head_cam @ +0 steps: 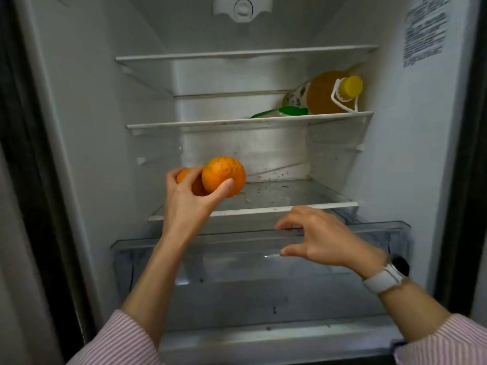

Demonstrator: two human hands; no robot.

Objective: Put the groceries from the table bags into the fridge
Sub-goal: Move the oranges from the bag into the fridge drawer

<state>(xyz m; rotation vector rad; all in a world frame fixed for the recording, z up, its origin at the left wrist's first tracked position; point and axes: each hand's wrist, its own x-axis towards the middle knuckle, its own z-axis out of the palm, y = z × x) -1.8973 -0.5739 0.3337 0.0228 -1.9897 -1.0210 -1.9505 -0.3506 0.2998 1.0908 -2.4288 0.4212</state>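
The fridge stands open in front of me. My left hand (189, 201) grips two oranges together: a large one (223, 176) in front and a second (183, 176) mostly hidden behind my fingers. They hang just above the front left of the lowest glass shelf (303, 205). My right hand (324, 241) is lower and to the right. Its fingers curl over the front rim of the clear crisper drawer (131, 259), with the thumb underneath. The drawer stands pulled out and looks bare inside.
On the middle shelf at the right lies a bottle of yellow liquid (326, 93) with a yellow cap, and a green-and-white packet (287, 111) beside it. The top shelf (237, 54) holds nothing. The lowest shelf carries dark crumbs.
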